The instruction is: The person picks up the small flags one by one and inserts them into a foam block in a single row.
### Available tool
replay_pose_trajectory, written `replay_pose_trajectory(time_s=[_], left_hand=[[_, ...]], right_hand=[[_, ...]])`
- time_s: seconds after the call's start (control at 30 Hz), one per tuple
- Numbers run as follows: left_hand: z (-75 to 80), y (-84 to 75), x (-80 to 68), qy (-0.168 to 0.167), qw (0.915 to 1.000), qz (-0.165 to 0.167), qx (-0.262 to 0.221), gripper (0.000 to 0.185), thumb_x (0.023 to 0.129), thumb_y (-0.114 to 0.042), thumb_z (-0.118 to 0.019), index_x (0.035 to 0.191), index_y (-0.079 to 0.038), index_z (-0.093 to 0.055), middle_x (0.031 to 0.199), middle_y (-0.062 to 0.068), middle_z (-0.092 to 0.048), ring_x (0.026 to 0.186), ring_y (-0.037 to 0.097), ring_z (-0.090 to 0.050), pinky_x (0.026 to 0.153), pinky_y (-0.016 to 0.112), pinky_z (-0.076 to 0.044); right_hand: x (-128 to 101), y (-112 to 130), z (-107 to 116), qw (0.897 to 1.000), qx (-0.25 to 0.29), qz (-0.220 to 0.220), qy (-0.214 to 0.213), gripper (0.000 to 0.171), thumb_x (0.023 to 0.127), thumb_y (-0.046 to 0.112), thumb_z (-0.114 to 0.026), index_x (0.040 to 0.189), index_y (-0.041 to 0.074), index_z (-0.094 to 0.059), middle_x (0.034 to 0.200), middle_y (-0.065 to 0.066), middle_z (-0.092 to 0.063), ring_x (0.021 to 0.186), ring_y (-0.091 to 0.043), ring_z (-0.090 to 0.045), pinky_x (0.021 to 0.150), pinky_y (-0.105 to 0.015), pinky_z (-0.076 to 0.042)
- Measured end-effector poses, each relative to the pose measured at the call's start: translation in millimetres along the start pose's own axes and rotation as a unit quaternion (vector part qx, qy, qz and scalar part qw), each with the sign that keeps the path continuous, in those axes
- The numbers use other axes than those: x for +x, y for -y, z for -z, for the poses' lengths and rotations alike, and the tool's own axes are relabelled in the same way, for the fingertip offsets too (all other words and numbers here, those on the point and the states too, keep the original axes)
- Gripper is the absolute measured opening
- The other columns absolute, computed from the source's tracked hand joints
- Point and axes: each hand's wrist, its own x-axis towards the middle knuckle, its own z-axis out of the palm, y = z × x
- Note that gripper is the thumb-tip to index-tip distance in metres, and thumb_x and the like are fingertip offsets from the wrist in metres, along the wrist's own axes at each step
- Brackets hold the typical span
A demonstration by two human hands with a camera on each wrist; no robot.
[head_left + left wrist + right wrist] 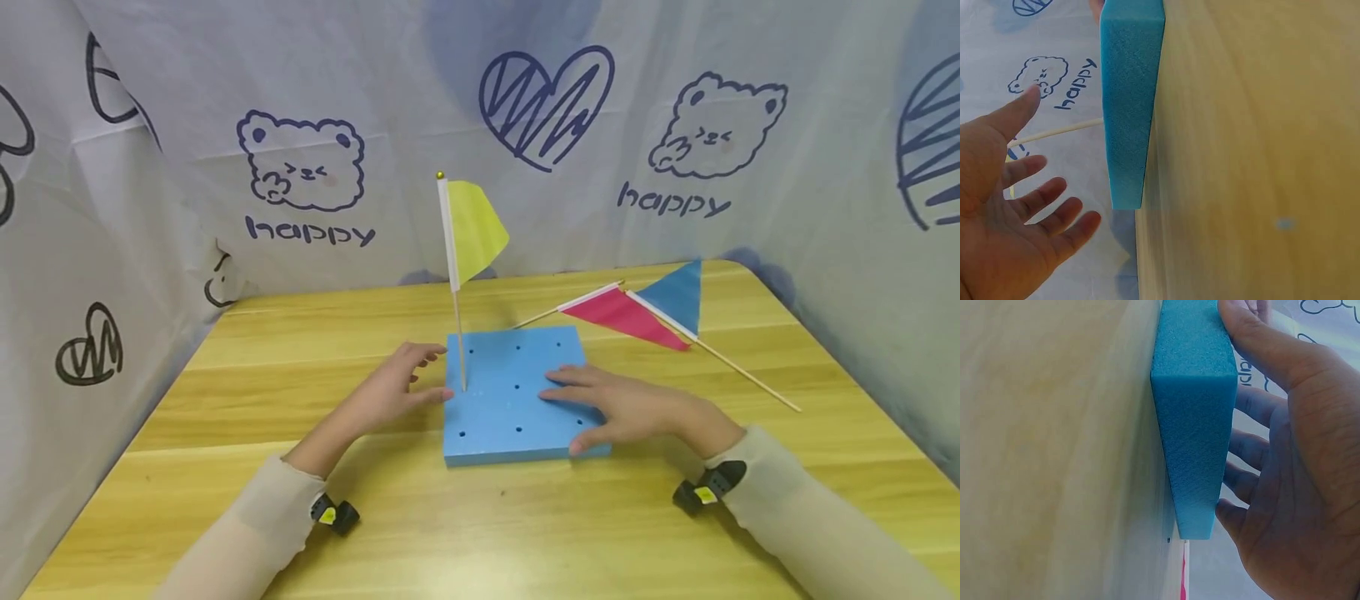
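A blue foam block point(517, 400) with several holes lies flat on the wooden table point(300, 333). A yellow flag point(474, 229) on a thin stick stands upright in one of its left holes. My right hand point(626, 408) rests flat on the block's right half, fingers straight, thumb at the front edge; the right wrist view shows the fingers point(1260, 356) lying over the foam block point(1194, 419). My left hand point(397, 387) is open just left of the block, fingertips near its edge; in the left wrist view the left hand point(1016, 212) is spread beside the foam block point(1129, 106), apart from it.
A red flag point(622, 315) and a blue flag point(675, 293) lie on their sticks on the table behind and right of the block. White printed cloth point(315, 167) walls the table at the back and both sides.
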Motion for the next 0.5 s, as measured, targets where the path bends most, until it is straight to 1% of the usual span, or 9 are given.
replay_pose_trajectory(time_s=[0.13, 0.23, 0.33, 0.5], left_hand=[[-0.1, 0.9, -7.0, 0.027, 0.9983, -0.013, 0.049, 0.079, 0.088, -0.055, -0.065, 0.15, -0.012, -0.04, 0.145, 0.016, -0.039, 0.13, 0.036, -0.043, 0.103, 0.053, -0.04], [-1.4, 1.8, -7.7, 0.046, 0.9956, -0.028, 0.077, 0.087, 0.085, -0.06, -0.065, 0.152, -0.012, -0.036, 0.151, 0.016, -0.034, 0.134, 0.035, -0.038, 0.106, 0.053, -0.037], [-3.6, 4.0, -7.3, 0.064, 0.993, -0.03, 0.094, 0.095, 0.082, -0.064, -0.065, 0.154, -0.013, -0.031, 0.155, 0.015, -0.029, 0.138, 0.035, -0.034, 0.107, 0.052, -0.036], [-7.0, 10.9, -5.5, 0.091, 0.9899, -0.031, 0.104, 0.103, 0.078, -0.069, -0.065, 0.157, -0.016, -0.025, 0.16, 0.011, -0.02, 0.143, 0.033, -0.026, 0.109, 0.052, -0.033]], right_hand=[[1.1, -0.4, 1.0, 1.0, -0.002, -0.001, 0.001, 0.087, 0.082, 0.071, -0.059, 0.153, 0.028, -0.036, 0.162, 0.0, -0.021, 0.148, -0.032, -0.011, 0.114, -0.056, -0.021], [1.1, -0.5, 0.9, 1.0, -0.001, 0.0, 0.001, 0.087, 0.081, 0.072, -0.059, 0.153, 0.028, -0.037, 0.162, -0.001, -0.021, 0.148, -0.033, -0.011, 0.114, -0.056, -0.021], [0.7, -0.2, 0.4, 1.0, -0.001, 0.003, 0.0, 0.087, 0.081, 0.072, -0.059, 0.153, 0.027, -0.037, 0.161, -0.002, -0.021, 0.148, -0.034, -0.012, 0.113, -0.058, -0.022], [0.8, 0.9, 0.7, 1.0, 0.003, 0.002, -0.001, 0.087, 0.082, 0.07, -0.06, 0.152, 0.025, -0.038, 0.161, -0.003, -0.022, 0.147, -0.034, -0.012, 0.113, -0.058, -0.022]])
